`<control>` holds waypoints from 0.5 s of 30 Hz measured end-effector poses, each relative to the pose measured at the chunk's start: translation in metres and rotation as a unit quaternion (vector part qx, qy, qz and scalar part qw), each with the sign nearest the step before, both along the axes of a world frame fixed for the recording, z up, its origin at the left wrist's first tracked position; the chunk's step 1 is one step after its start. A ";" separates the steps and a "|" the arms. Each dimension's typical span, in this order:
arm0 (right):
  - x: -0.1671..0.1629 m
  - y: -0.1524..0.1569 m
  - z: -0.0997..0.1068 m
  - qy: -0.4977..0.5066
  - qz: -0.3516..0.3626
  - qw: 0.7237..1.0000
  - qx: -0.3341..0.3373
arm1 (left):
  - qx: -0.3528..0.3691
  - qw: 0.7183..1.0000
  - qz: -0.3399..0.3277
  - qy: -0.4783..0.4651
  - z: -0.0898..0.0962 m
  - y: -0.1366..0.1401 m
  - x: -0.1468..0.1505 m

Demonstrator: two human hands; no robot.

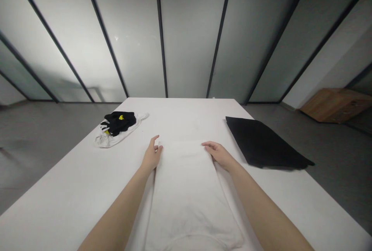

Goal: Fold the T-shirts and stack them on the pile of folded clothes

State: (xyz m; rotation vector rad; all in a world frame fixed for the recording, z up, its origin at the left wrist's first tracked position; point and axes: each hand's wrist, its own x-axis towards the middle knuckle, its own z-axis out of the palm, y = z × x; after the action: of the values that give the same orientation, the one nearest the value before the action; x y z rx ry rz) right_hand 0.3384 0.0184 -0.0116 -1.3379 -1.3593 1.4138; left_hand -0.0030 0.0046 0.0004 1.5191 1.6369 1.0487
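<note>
Fingers, left hand (pixel 152 155): index extended, thumb at far left corner of white shirt (pixel 186 189); grip cannot be told.
Fingers, right hand (pixel 218 153): bent at far right corner; grip cannot be told.
Shirt position: flat on table (pixel 72 181), neckline nearest.
Black clothes (pixel 127 123), left: yellow and white markings, unreadable.

garment (pixel 186 189) is showing plain white, table (pixel 180 119) is looking white, sheet (pixel 258 144) is showing solid black, cloth bundle (pixel 123 122) is mixing black, white and yellow, panels (pixel 188 34) are looking pale grey, cabinet (pixel 334 104) is showing brown
</note>
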 end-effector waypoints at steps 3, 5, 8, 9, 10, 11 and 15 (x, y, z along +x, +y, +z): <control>0.002 -0.004 0.007 0.004 0.038 0.999 -0.037 | -0.038 0.996 -0.079 -0.012 0.009 -0.006 -0.007; 0.010 -0.009 0.015 -0.003 0.109 0.989 -0.099 | -0.112 0.977 -0.179 -0.029 0.015 -0.011 -0.016; 0.027 -0.014 0.022 -0.014 0.191 0.965 -0.180 | -0.250 0.921 -0.292 -0.066 0.019 -0.015 -0.030; 0.031 -0.015 0.022 -0.013 0.206 0.959 -0.196 | -0.279 0.907 -0.308 -0.071 0.019 -0.015 -0.033; 0.034 -0.015 0.021 -0.011 0.214 0.954 -0.207 | -0.293 0.900 -0.315 -0.072 0.017 -0.015 -0.035; 0.035 -0.015 0.019 -0.008 0.214 0.954 -0.212 | -0.293 0.900 -0.316 -0.070 0.015 -0.013 -0.035; 0.022 -0.009 0.009 0.020 0.106 0.983 -0.146 | -0.172 0.958 -0.208 -0.091 0.005 -0.004 -0.023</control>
State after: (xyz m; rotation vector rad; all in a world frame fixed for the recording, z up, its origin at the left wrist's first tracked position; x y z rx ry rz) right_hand 0.3607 0.0096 -0.0024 -1.3681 -1.3360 1.8318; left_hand -0.0259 0.0003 0.0058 1.4006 1.2223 0.6150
